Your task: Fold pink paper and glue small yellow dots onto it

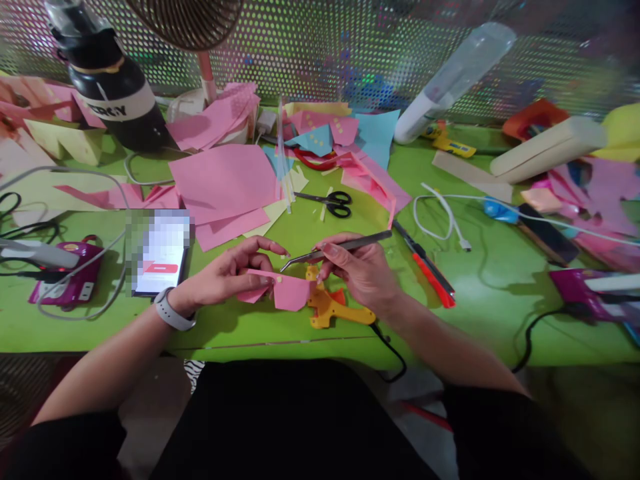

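The left hand (240, 270) pinches a folded pink paper piece (293, 295) above the green tabletop (210, 337); the right hand (357, 267) grips bent-tip tweezers (345, 248), their points close to the paper's upper edge, though whether they touch it cannot be told; a yellow glue gun (327, 311) lies just beside the paper, near the right wrist; beyond the hands lie black-handled scissors (340, 203) and pink sheets (225, 177); a lit smartphone (163, 257) rests near the left wrist; a black bottle (117, 87) stands farther back.

Fan (185, 23) cut off above, phone screen (163, 247) blurred, glue gun (330, 311) partly behind pink paper (293, 295)
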Motion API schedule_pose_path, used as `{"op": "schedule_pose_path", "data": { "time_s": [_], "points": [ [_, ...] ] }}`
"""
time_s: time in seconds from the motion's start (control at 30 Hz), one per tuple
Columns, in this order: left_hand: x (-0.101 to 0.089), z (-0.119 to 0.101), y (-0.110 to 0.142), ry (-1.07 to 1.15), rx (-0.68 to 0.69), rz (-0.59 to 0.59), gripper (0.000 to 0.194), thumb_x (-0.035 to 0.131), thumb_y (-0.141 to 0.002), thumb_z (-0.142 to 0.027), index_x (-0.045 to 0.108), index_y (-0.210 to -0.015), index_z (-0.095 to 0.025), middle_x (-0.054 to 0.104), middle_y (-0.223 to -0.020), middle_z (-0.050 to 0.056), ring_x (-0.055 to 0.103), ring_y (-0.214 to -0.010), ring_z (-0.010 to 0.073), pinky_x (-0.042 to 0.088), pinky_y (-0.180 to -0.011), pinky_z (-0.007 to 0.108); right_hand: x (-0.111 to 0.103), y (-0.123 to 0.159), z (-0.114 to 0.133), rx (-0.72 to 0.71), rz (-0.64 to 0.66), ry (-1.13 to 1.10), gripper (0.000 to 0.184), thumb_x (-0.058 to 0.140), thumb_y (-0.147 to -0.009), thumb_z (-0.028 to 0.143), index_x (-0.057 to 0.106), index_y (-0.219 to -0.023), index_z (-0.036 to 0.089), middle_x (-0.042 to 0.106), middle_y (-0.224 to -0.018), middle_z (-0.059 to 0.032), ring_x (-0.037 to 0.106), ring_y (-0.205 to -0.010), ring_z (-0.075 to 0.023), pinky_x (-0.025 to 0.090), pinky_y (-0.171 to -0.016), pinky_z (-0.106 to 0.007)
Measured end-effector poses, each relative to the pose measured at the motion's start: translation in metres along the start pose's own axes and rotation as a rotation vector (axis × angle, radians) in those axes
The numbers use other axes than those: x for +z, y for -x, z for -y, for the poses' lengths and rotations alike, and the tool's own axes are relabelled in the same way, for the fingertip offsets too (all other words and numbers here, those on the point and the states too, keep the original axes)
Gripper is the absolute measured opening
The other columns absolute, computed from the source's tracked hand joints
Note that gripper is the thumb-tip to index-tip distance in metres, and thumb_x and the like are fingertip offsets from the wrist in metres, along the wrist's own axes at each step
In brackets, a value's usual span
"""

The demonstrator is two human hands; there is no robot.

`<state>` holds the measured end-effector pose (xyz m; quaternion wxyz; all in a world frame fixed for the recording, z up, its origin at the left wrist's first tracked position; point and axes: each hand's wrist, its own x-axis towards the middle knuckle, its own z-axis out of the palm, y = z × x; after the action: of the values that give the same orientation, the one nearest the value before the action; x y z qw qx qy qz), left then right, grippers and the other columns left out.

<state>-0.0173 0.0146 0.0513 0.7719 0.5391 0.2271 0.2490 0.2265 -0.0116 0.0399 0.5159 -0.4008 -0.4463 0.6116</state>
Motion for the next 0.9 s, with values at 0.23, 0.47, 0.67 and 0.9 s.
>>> {"op": "schedule_pose_path", "data": {
  "time_s": [0.23,0.47,0.67,0.9],
  "points": [
    [0.0008,-0.0002,0.0011,0.054,-0.038,0.04,0.033,0.064,-0.09,-0.016,0.051,-0.12,-0.017,0.062,-0.079,0.0,0.049,-0.052,0.0054,0.033,-0.045,0.017,0.0028,-0.0015,0.0018,0.087,0.044,-0.08,0.018,0.083,-0.073,0.033,0.074,-0.079,0.02,0.074,-0.064,0.0023,0.065,-0.042,-0.0099,0.055,-0.04,-0.017],
    [0.0006,0.0006,0.0009,0.071,-0.05,0.065,0.034,0.065,-0.09,-0.019,0.05,-0.121,-0.016,0.06,-0.077,0.0,0.048,-0.052,0.0054,0.033,-0.044,0.016,0.0037,-0.0014,0.0029,0.132,0.039,-0.09,0.022,0.084,-0.07,0.036,0.072,-0.076,0.019,0.074,-0.064,0.002,0.063,-0.04,-0.0101,0.052,-0.037,-0.017],
    [0.0005,0.0004,0.0008,0.068,-0.048,0.07,0.035,0.066,-0.09,-0.021,0.051,-0.121,-0.015,0.061,-0.077,0.0,0.048,-0.052,0.0051,0.035,-0.045,0.015,0.0037,-0.0007,0.0049,0.164,0.04,-0.097,0.021,0.085,-0.07,0.036,0.073,-0.076,0.019,0.073,-0.064,0.0019,0.063,-0.041,-0.0095,0.052,-0.038,-0.018],
    [0.0005,0.0003,0.0011,0.076,-0.045,0.085,0.036,0.066,-0.09,-0.02,0.051,-0.122,-0.015,0.061,-0.078,0.0,0.05,-0.052,0.0053,0.036,-0.045,0.016,0.0038,0.0001,0.0049,0.167,0.052,-0.105,0.02,0.084,-0.07,0.035,0.073,-0.075,0.02,0.073,-0.062,0.0021,0.063,-0.04,-0.0102,0.052,-0.037,-0.018]
  ]
}}
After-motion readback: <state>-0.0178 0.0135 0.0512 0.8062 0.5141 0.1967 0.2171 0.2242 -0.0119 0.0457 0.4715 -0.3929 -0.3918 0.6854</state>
